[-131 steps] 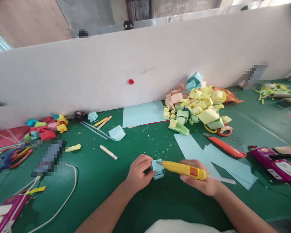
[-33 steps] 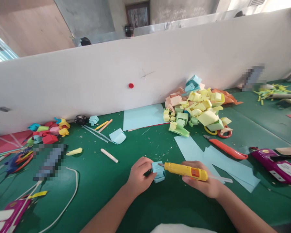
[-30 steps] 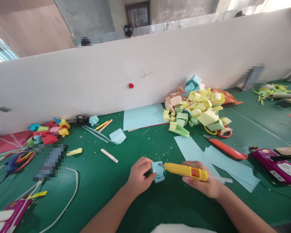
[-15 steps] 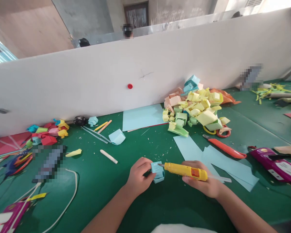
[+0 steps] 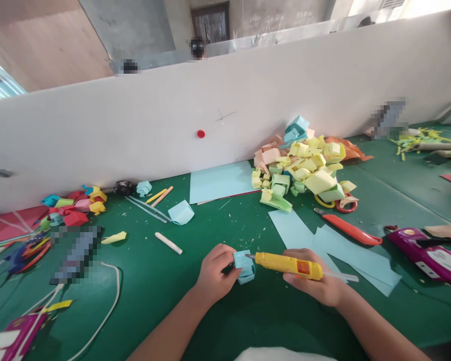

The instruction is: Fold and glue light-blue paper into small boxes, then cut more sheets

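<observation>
Head view: left hand pinching small blue paper box between thumb and fingers, above green table. Right hand gripping yellow glue gun, nozzle at box's top; contact hard to tell. Blue paper sheets, red cutter to right; folded paper pile beyond.

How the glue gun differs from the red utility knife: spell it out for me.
The glue gun is yellow; the utility knife is red. The glue gun is in the right hand; the utility knife lies unheld. A clear stick protrudes from the glue gun's rear; none shows on the utility knife. Both are long, with tips toward picture left.
</observation>
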The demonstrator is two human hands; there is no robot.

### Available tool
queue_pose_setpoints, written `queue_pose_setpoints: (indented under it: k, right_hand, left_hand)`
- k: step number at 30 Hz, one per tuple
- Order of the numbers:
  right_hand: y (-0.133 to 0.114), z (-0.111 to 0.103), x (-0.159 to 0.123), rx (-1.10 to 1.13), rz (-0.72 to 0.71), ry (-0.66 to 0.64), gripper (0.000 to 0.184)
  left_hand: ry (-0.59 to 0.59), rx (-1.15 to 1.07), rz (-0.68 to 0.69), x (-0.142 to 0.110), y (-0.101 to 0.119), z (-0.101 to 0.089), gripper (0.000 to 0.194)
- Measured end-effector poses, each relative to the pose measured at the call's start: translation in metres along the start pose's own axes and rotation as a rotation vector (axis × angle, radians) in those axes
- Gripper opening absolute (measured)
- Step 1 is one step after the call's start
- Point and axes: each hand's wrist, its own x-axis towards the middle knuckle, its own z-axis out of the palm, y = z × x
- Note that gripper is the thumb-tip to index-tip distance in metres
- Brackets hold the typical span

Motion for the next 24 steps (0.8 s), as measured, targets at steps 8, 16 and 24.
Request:
queue_pose_setpoints:
  k: [8, 16, 24]
  right_hand:
    - [-0.0015, -0.0015, 0.0003, -0.026, -0.001, -0.008, 0.043]
    - [-0.003, -0.0024, -0.0016, -0.024, 0.032, 0.007, 0.043]
    - [-0.0054, -0.0026, 0.0009, 0.03, -0.04, -0.027, 0.041]
  left_hand:
    - [-0.003, -0.003, 0.002, 0.0019, 0.0011, -0.0018, 0.01]
    - [-0.011, -0.008, -0.002, 0.0015, 0.0017, -0.0026, 0.009]
    - [-0.002, -0.004, -0.002, 0.0022, 0.0022, -0.0014, 0.011]
